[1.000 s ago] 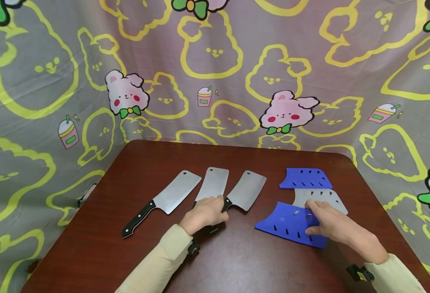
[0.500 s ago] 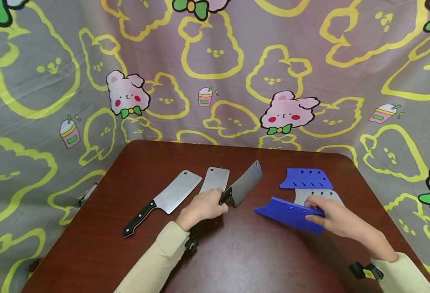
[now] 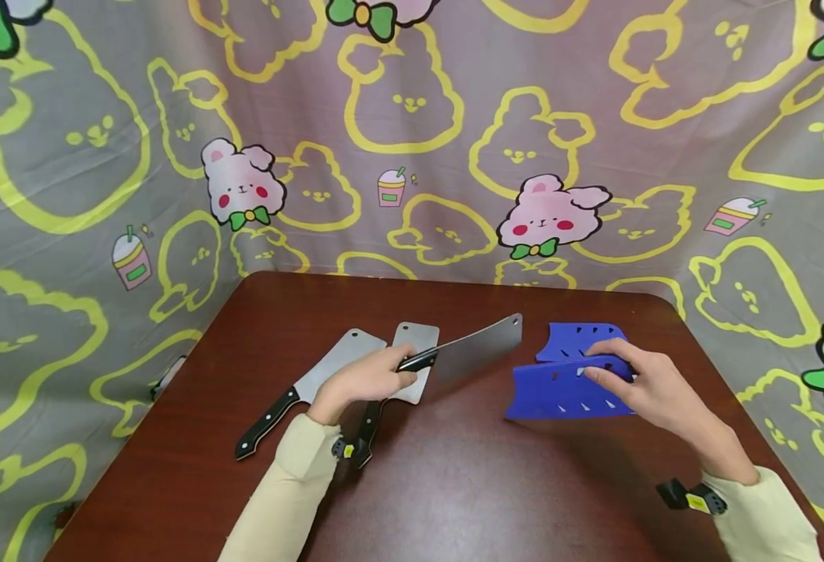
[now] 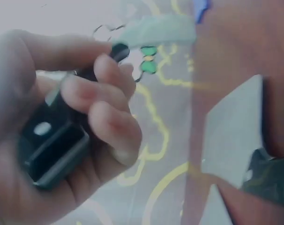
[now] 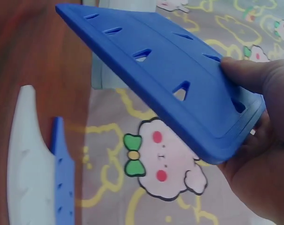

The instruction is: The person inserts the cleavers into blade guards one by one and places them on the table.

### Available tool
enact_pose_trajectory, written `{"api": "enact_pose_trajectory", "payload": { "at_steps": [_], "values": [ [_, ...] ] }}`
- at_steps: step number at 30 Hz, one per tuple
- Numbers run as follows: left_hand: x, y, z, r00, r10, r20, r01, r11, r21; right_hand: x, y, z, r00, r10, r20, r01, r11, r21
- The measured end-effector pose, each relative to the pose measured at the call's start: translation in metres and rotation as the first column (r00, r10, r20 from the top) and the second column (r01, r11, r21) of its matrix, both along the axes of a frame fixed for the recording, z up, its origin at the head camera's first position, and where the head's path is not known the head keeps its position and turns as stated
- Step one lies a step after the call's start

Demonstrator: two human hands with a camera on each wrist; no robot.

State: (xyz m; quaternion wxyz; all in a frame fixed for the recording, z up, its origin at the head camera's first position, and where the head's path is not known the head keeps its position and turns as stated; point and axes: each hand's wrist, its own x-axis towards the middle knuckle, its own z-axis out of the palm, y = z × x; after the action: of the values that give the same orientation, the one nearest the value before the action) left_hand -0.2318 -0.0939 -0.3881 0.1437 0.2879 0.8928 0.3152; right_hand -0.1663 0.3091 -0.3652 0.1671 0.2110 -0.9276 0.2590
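My left hand (image 3: pixel 368 376) grips the black handle of a cleaver (image 3: pixel 485 345), raised off the table with its blade pointing right and turned nearly edge-on. In the left wrist view, the fingers curl around that black handle (image 4: pixel 57 154). My right hand (image 3: pixel 654 382) pinches one end of a blue blade sheath (image 3: pixel 552 390) with triangular holes. It is lifted and tilted on its side, its other end toward the cleaver's tip, the two apart. In the right wrist view, the thumb lies on the sheath's (image 5: pixel 165 70) perforated face.
Two more cleavers lie on the brown table (image 3: pixel 440 499): one at left (image 3: pixel 342 359), another (image 3: pixel 419 337) partly under my left hand. Behind the held sheath lie a second blue sheath (image 3: pixel 573 336) and a white sheath (image 5: pixel 29 168). A patterned curtain (image 3: pixel 412 187) hangs behind the table.
My left hand has lifted the cleaver off the table and swung its blade rightward. My right hand has raised the blue sheath and tipped it onto its side.
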Motion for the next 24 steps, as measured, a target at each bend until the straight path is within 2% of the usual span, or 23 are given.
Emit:
{"api": "enact_pose_trajectory", "payload": {
  "at_steps": [3, 6, 12, 17, 21, 23, 24],
  "values": [
    [-0.001, -0.01, 0.009, 0.999, -0.029, 0.03, 0.028, 0.998, 0.049, -0.001, 0.0, 0.007, 0.999, -0.035, -0.032, 0.034, 0.998, -0.044],
    [-0.002, -0.019, 0.015, 0.998, -0.021, 0.06, 0.016, 0.997, 0.08, -0.001, 0.0, 0.014, 0.996, -0.072, -0.048, 0.066, 0.992, -0.104],
    [-0.005, -0.035, 0.022, 1.0, 0.019, 0.01, -0.02, 0.991, 0.132, -0.003, 0.0, 0.022, 0.992, -0.119, -0.036, 0.106, 0.964, -0.245],
    [-0.004, -0.047, 0.03, 1.0, -0.005, -0.001, 0.005, 0.977, 0.215, -0.006, 0.002, 0.029, 0.988, -0.103, -0.114, 0.061, 0.945, -0.322],
    [-0.004, -0.055, 0.036, 1.0, -0.014, -0.008, 0.016, 0.961, 0.275, -0.008, 0.007, 0.036, 0.974, -0.084, -0.212, -0.013, 0.909, -0.417],
    [-0.004, -0.058, 0.039, 1.0, -0.015, -0.011, 0.018, 0.952, 0.306, -0.008, 0.009, 0.039, 0.965, -0.074, -0.253, -0.06, 0.872, -0.486],
    [-0.004, -0.06, 0.039, 1.0, -0.019, -0.012, 0.021, 0.947, 0.32, -0.008, 0.01, 0.04, 0.96, -0.059, -0.272, -0.099, 0.842, -0.531]
  ]
}}
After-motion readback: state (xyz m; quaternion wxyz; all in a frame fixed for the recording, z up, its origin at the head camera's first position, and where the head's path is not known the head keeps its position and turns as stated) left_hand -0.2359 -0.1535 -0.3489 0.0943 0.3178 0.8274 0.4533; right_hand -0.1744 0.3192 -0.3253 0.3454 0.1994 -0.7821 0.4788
